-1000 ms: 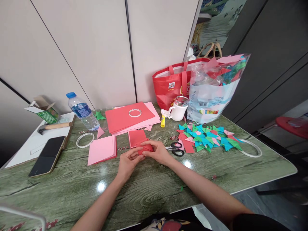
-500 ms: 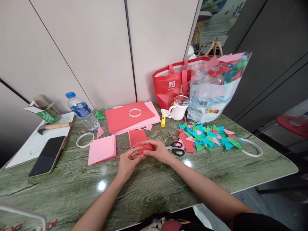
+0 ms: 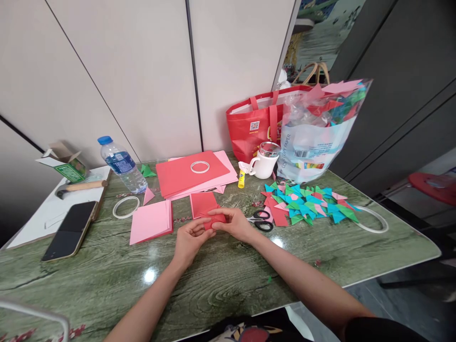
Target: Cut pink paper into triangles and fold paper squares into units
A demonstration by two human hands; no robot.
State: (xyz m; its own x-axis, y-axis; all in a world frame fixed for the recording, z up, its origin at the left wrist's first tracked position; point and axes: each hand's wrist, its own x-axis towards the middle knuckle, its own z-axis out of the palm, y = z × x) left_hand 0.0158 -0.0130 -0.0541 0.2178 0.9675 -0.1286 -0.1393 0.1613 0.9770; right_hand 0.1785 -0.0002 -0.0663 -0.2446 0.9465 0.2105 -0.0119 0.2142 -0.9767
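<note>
A small piece of folded red paper is held between both hands over the table, its exact shape partly covered by fingers. My left hand is closed on its left side, thumb in front and fingers behind. On the other side my right hand pinches it with thumb and fingers. Just behind the hands lies a stack of red paper squares. Left of them is a stack of pink squares. Black-handled scissors lie right of my right hand, beside a heap of folded paper triangles.
Large red and pink sheets lie at the back under a tape ring. A glue stick, white mug, red bag and clear bag stand right. A bottle, phone and hammer are left.
Both hands stay in nearly the same place. The red paper between the fingers has shifted slightly; its raised right edge appears a little flatter.
</note>
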